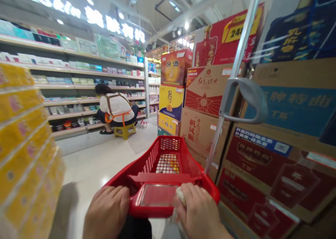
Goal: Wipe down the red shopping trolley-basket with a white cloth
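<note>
A red plastic shopping basket [168, 155] on wheels stands in front of me in a shop aisle. My left hand [107, 211] is closed over the near rim of the basket at its left. My right hand [196, 211] grips the rim at the right, with a whitish crumpled thing, perhaps a cloth, pressed under its fingers. A grey pull handle [244, 99] on a metal rod rises from the basket at the right. Something small and coloured lies at the bottom of the basket.
Stacked cardboard boxes [275, 127] of bottled goods stand close on the right. Yellow packets [23, 144] fill the left edge. Ahead, a person [115, 109] sits on a low yellow stool [125, 129] before long shelves [78, 71]. The pale floor [97, 162] runs between.
</note>
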Motion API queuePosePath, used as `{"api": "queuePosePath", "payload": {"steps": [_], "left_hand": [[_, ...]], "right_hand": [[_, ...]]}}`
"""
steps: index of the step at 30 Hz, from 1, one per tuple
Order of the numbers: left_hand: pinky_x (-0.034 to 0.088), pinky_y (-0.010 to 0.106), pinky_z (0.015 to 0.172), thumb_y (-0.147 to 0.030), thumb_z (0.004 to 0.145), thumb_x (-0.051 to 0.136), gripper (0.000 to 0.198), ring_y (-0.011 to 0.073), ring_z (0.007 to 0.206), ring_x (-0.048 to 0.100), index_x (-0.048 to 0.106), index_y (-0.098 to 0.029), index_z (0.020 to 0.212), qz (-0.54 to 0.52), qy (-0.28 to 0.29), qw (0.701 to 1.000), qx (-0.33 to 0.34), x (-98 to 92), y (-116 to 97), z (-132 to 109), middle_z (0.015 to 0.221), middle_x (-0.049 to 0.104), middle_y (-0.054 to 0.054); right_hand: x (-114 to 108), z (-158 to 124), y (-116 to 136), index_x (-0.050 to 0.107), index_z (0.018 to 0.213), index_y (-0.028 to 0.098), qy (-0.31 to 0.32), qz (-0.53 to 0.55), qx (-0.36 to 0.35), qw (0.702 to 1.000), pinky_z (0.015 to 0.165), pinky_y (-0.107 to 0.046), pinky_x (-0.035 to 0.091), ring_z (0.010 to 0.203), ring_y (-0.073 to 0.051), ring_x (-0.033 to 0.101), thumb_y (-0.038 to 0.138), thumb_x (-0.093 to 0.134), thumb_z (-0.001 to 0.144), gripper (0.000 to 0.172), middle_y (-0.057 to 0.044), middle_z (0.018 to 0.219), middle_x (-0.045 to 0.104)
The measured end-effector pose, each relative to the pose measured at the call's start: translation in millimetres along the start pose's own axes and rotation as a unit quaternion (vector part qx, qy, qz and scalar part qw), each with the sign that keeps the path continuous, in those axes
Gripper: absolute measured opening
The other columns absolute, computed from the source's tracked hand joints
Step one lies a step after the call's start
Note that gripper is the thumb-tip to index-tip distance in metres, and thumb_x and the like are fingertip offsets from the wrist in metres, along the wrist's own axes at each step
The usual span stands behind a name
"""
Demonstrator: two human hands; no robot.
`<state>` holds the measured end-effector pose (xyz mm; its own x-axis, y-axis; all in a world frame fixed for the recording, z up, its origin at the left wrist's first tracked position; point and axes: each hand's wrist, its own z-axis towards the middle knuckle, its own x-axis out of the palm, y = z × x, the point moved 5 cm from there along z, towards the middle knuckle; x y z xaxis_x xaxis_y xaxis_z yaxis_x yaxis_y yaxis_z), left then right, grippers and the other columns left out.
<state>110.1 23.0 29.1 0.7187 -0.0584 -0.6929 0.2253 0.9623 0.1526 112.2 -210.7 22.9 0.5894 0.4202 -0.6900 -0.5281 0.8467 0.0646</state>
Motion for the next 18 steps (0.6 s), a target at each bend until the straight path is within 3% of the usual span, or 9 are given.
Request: {"api": "queuePosePath", "payload": {"steps": [4,9,14,18], "left_hand": [[0.038,0.039,0.082,-0.027,0.091,0.034,0.037,0.0204,0.075,0.060,0.064,-0.020,0.070,0.041,-0.067,0.997,0.014,14.4,11.5,3.6,0.073,0.067,0.002],[0.039,0.041,0.083,-0.025,0.089,0.036,0.035,0.0226,0.078,0.061,0.066,-0.018,0.072,0.091,-0.097,0.991,0.012,29.1,6.4,10.7,0.078,0.069,0.005],[0.038,0.042,0.082,-0.025,0.090,0.036,0.034,0.0223,0.075,0.060,0.065,-0.018,0.073,0.111,-0.103,0.988,-0.010,38.6,-16.6,28.4,0.074,0.067,0.004],[0.037,0.040,0.081,-0.022,0.091,0.035,0.033,0.0204,0.072,0.057,0.060,-0.019,0.069,0.092,-0.096,0.989,-0.071,46.6,-28.7,45.0,0.068,0.064,0.002]], "right_hand": [[23.2,17.5,-13.1,0.052,0.121,0.011,-0.066,0.004,-0.073,0.995,0.057,-0.036,0.039,0.065,-0.023,0.058,0.046,0.027,0.094,0.051,-0.011,0.083,0.065],[46.0,28.8,-50.1,0.055,0.119,0.015,-0.138,0.060,-0.141,0.979,0.060,-0.035,0.042,0.069,-0.023,0.061,0.045,0.033,0.093,0.046,-0.011,0.088,0.067],[57.4,37.7,-91.5,0.055,0.121,0.016,-0.129,0.088,-0.179,0.971,0.065,-0.036,0.043,0.077,-0.023,0.063,0.042,0.040,0.092,0.042,-0.010,0.094,0.068],[64.1,42.6,-102.3,0.053,0.124,0.015,-0.097,0.076,-0.144,0.982,0.077,-0.040,0.043,0.089,-0.025,0.062,0.033,0.044,0.093,0.037,-0.010,0.104,0.067]]}}
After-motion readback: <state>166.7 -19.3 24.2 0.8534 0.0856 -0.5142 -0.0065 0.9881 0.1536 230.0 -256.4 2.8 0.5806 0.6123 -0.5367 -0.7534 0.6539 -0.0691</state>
